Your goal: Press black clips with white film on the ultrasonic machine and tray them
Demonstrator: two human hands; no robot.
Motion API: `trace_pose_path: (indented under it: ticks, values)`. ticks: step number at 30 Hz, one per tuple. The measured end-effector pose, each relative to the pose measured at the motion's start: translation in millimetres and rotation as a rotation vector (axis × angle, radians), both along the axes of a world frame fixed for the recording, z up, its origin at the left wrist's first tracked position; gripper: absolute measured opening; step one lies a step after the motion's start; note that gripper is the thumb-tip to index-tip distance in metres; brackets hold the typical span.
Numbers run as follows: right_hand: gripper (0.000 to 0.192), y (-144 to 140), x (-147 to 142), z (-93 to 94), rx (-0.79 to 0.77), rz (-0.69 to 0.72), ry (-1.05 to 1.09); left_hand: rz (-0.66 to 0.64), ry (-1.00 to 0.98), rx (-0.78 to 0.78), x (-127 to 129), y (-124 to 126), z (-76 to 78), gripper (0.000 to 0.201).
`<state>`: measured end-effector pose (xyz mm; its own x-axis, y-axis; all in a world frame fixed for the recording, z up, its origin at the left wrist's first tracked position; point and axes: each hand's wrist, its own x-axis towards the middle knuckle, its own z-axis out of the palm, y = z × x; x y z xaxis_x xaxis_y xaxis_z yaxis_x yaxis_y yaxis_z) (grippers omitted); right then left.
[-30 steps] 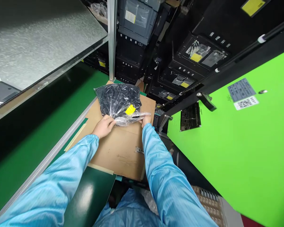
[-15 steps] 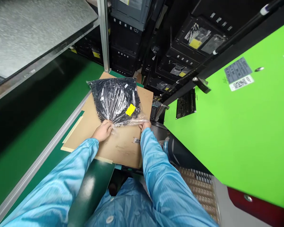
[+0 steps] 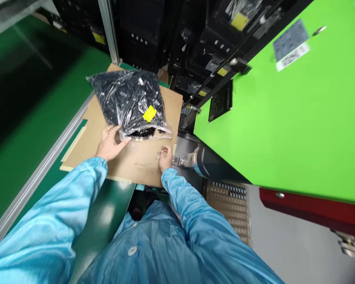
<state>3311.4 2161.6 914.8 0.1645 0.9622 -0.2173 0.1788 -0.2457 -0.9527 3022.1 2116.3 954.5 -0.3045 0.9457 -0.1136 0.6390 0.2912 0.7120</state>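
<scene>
A clear plastic bag [image 3: 127, 96] full of small black parts lies on the cardboard sheet [image 3: 144, 165], with a yellow label [image 3: 149, 113] on its near right side. Its mouth gapes toward me, and loose black parts show inside. My left hand [image 3: 111, 142] is at the left corner of the mouth, thumb and fingers spread apart and touching the plastic. Below the mouth's right end, apart from the bag, is my right hand [image 3: 165, 157] with its fingers closed. A tiny thing at its fingertips is too small to name.
A green machine panel [image 3: 284, 118] rises on the right. Black bins [image 3: 139, 23] stand behind the bag, beside a metal post [image 3: 109, 31]. To the left runs a green belt surface [image 3: 41, 79] with a metal rail. A tray of small parts [image 3: 227, 213] sits low right.
The gathered neck of the bag has come loose and its mouth has opened. My right hand has let go of the plastic and moved toward me. My left hand's fingers have spread. The view has shifted.
</scene>
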Motion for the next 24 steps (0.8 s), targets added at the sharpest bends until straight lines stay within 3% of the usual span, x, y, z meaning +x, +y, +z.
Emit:
trace_pose_path:
  ticks: [3, 8, 12, 19, 24]
  values:
    - [0.024, -17, 8, 4.5, 0.02, 0.096, 0.018, 0.045, 0.036, -0.056, 17, -1, 7.4, 0.101]
    - [0.019, -23, 25, 7.3, -0.004, 0.127, 0.042, 0.02, 0.098, -0.096, 14, -5, -4.4, 0.054]
    - [0.016, -17, 24, 8.3, 0.025, 0.19, 0.014, -0.01, 0.192, -0.105, -6, -23, -9.9, 0.046]
    - [0.024, 20, -30, 25.0, 0.242, 0.335, -0.07, -0.008, 0.196, -0.102, -1, -64, -24.1, 0.049]
    - [0.028, 79, -81, 39.3, 0.391, 0.253, -0.302, -0.05, 0.058, -0.164, 1, -62, -28.6, 0.036]
